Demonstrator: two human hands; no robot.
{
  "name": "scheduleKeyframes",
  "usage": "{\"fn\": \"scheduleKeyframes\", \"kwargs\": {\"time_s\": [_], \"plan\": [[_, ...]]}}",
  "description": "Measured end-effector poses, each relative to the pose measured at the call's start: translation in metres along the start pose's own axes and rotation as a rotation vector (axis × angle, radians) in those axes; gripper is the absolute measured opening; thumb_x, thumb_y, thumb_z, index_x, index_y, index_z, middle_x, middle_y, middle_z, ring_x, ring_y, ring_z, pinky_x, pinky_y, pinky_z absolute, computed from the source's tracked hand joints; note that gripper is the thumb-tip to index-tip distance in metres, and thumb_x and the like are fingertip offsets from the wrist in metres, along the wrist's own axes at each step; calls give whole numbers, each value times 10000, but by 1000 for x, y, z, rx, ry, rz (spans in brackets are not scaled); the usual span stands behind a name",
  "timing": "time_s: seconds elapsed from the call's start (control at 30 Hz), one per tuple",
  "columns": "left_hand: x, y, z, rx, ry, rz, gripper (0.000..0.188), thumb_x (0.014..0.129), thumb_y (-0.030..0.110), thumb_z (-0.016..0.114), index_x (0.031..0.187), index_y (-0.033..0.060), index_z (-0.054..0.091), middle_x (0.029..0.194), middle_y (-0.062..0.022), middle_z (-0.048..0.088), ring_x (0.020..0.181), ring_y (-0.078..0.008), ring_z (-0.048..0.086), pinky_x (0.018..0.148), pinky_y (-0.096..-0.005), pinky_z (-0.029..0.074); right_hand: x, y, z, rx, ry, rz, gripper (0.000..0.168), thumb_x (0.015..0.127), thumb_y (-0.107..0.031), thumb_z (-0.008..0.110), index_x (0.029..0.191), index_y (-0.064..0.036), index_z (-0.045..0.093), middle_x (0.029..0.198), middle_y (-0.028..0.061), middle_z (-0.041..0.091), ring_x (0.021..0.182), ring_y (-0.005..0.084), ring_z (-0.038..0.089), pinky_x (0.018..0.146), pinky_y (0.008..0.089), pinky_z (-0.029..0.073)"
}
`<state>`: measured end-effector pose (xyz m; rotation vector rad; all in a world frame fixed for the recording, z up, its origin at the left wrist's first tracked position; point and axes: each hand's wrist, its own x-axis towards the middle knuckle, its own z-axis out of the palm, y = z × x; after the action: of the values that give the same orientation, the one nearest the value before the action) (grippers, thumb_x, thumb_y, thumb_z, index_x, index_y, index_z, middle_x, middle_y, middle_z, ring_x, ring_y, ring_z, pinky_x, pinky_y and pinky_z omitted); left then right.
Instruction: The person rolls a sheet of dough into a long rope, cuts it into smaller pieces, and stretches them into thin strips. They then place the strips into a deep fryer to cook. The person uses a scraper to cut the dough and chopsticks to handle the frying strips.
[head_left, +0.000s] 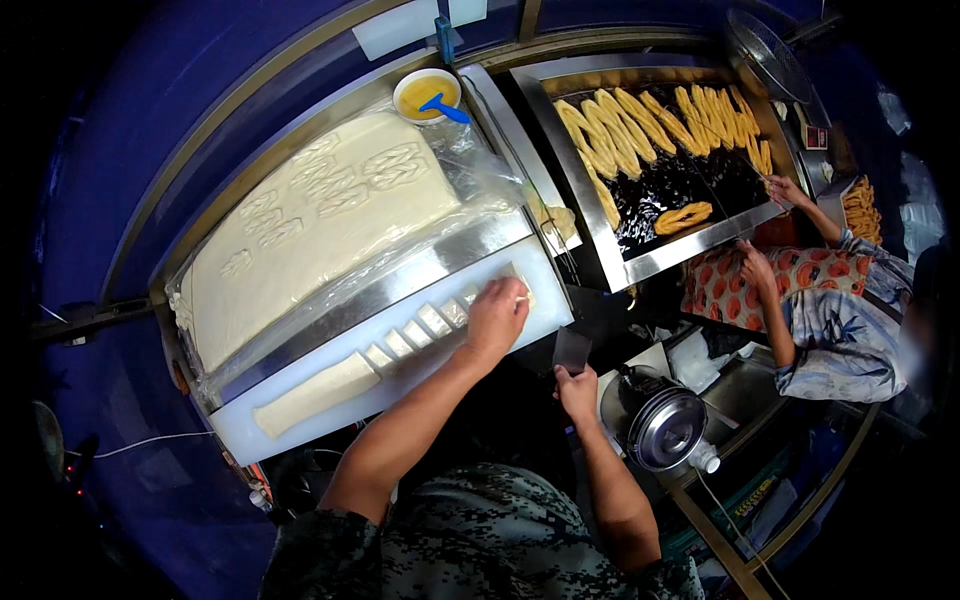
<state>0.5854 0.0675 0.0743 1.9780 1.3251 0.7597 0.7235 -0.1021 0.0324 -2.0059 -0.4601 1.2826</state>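
My left hand (497, 309) is over the right part of a white cutting board (555, 300), its fingers bent down at the cut dough pieces; whether they grip one is hidden. Left of it, short strips of dough (416, 333) lie in a row, beside a longer uncut strip of dough (319, 391). My right hand (577, 390) grips a rectangular metal dough cutter (571, 350), held up off the board's right end. Behind the board, a large sheet of dough (322, 225) lies partly on clear plastic film, with several patches of pressed marks.
A bowl of yellow liquid (415, 96) holds a blue-handled brush (446, 109). At right, fried dough sticks (615, 131) float in a fryer (679, 251); a co-worker's hand (786, 190) holds long thin sticks over it. A lidded metal pot (667, 429) stands beside my right forearm.
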Motion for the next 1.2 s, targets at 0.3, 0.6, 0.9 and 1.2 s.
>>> {"fn": "scheduleKeyframes", "kwargs": {"time_s": [0.3,0.6,0.9,1.2], "plan": [[31,-35,7,79,-96,-200,193,741,164,696,879,54,619,900,-131,593,844,-330,597,715,-420,481,15,-7,-6,-21,24,-36,144,836,-107,652,885,13,589,641,55,614,485,127,559,443,295,465],[46,-23,-7,-345,-695,-385,81,751,99,610,782,50,554,744,-28,565,633,-143,539,576,-318,432,16,-4,-1,-21,185,-169,168,820,-122,655,894,20,604,722,121,663,557,198,629,524,333,499],[48,-60,25,-150,-464,-261,257,754,76,588,994,48,675,877,-131,679,792,-202,643,726,-312,497,29,-64,22,-310,174,-581,158,809,-136,642,796,1,563,715,179,653,649,354,646,590,406,504],[48,-56,15,-242,-398,-460,247,774,163,648,977,27,681,898,-140,693,789,-222,668,734,-311,511,42,-77,31,-400,136,-610,186,815,-147,635,771,-4,525,712,202,631,668,391,626,587,439,500]]}}
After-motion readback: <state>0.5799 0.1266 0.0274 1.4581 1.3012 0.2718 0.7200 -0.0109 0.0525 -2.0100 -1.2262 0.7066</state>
